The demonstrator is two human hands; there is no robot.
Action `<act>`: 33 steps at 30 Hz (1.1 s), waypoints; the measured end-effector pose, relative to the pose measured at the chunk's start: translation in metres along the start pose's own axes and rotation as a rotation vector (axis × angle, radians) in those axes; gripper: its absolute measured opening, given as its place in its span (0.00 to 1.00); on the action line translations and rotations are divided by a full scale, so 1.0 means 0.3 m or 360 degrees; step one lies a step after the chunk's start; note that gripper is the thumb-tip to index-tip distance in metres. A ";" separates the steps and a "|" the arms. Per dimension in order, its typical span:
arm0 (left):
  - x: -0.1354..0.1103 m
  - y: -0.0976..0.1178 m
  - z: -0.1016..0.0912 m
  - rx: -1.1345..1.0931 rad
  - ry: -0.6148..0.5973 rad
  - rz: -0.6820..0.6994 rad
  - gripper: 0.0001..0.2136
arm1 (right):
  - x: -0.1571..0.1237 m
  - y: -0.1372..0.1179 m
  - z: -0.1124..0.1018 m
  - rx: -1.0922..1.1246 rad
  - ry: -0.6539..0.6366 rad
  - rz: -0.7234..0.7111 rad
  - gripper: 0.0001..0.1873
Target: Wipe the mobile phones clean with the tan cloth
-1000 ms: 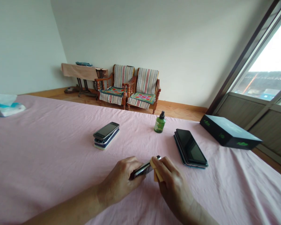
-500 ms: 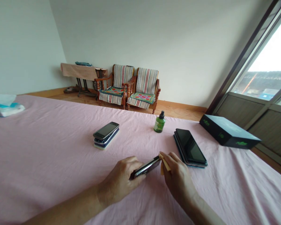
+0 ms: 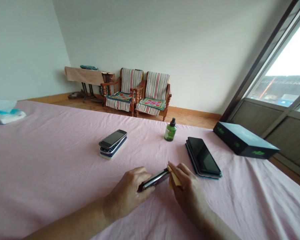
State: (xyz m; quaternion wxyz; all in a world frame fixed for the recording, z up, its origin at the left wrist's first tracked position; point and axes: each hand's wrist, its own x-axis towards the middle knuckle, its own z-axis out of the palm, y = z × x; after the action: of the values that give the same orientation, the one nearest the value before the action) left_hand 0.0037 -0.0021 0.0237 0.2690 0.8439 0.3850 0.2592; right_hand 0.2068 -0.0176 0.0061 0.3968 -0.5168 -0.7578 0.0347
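Pink cloth (image 3: 72, 160), softly wrinkled, spreads under everything near the hands. Above it the left hand (image 3: 131, 186) holds a slim, dark mobile phone with a shiny silver edge (image 3: 155, 180); its grip is closed around the phone's lower left end, the thumb along the near side and the fingers over the far side. The phone sits at a slant, its free end pointing up and to the right. At that end is the right hand (image 3: 188, 188), its grip pinching a folded piece of pale yellow cloth (image 3: 175, 178) between thumb and fingers, and the yellow piece appears to touch the phone's tip.

Beyond the left hand lies a small stack of mobile phones (image 3: 113, 144), a grey touchscreen one resting tilted on top, with a keypad showing beneath it. Just past the right hand is a pile of larger, flat black-screened devices (image 3: 203, 158), their edges slightly out of line. Between the two piles and farther back, a green see-through bottle with a black spray top (image 3: 170, 132) stands upright. To the right is a black box with green markings (image 3: 246, 140), and at the far left edge a white and turquoise tissue pack (image 3: 7, 115). Two wooden armchairs with striped covers (image 3: 131, 81) stand by the pale wall (image 3: 190, 50)
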 end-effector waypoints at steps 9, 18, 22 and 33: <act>0.003 -0.007 0.009 0.0009 0.0036 0.0037 0.08 | -0.033 -0.084 0.030 -0.0058 -0.0103 -0.0265 0.27; 0.004 -0.009 -0.011 0.0148 -0.0027 0.0144 0.07 | -0.018 -0.067 0.016 0.0017 -0.0087 -0.0184 0.25; 0.003 -0.018 -0.016 0.0265 -0.0050 0.0126 0.07 | -0.005 -0.025 0.002 -0.0036 -0.0032 -0.0087 0.23; -0.003 -0.037 0.005 0.0183 0.0038 0.0127 0.10 | -0.047 -0.113 0.044 0.0130 -0.0235 -0.0352 0.27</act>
State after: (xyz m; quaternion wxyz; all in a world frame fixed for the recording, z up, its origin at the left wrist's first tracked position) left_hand -0.0015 0.0032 0.0153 0.2048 0.8696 0.3684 0.2573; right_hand 0.1750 -0.0399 0.0047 0.3621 -0.4095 -0.8353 0.0596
